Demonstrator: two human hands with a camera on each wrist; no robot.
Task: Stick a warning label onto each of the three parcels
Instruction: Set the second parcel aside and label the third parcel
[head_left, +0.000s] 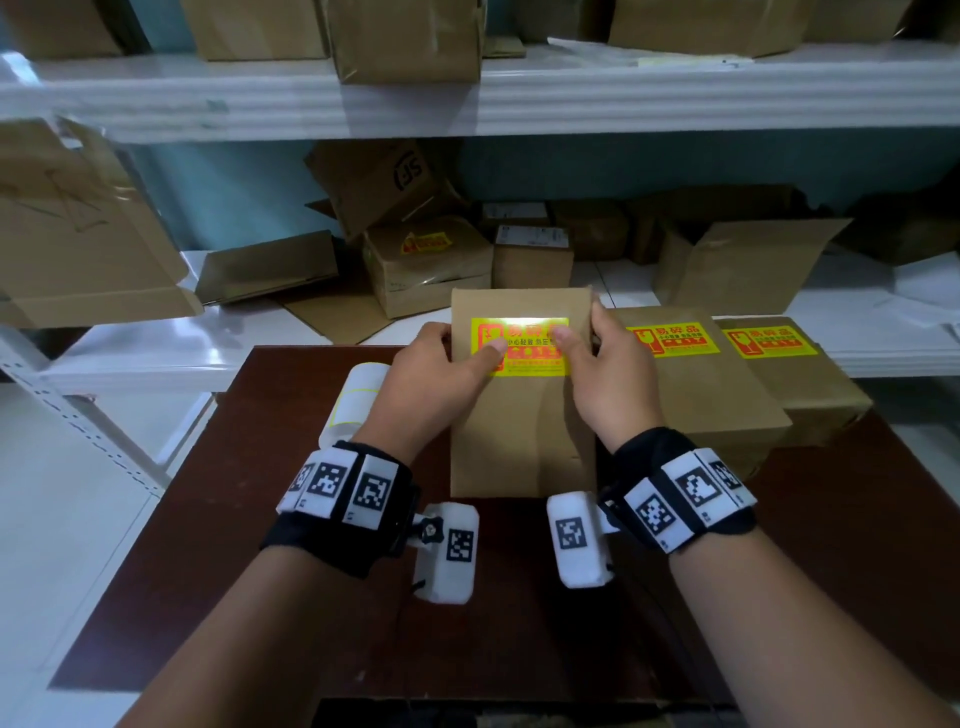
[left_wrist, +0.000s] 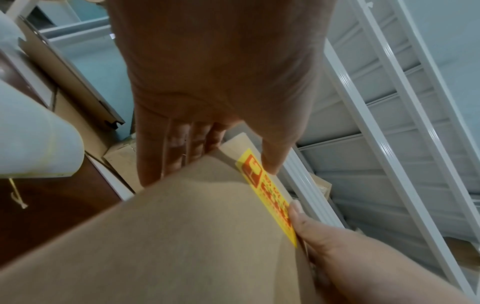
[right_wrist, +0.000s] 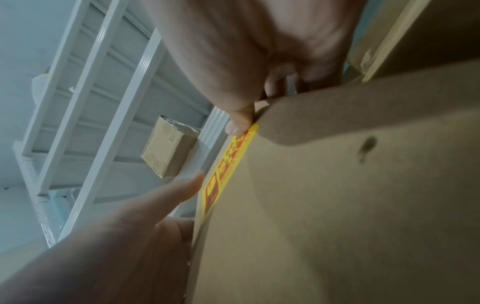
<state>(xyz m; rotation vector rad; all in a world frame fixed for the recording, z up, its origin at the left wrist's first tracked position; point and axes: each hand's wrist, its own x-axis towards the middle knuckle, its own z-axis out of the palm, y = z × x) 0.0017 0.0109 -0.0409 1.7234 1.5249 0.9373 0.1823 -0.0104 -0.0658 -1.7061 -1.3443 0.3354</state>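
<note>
I'm on the last of three. Two parcels at the right, the middle parcel and far-right parcel, already wear yellow labels. My left hand and right hand each grasp a side edge of the front parcel on the brown table, thumbs pressing its warning label flat. Only smoothing down looks left.

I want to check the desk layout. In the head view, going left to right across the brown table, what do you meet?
Label roll → left hand → parcel being labelled → right hand → second labelled parcel → third labelled parcel.
</note>
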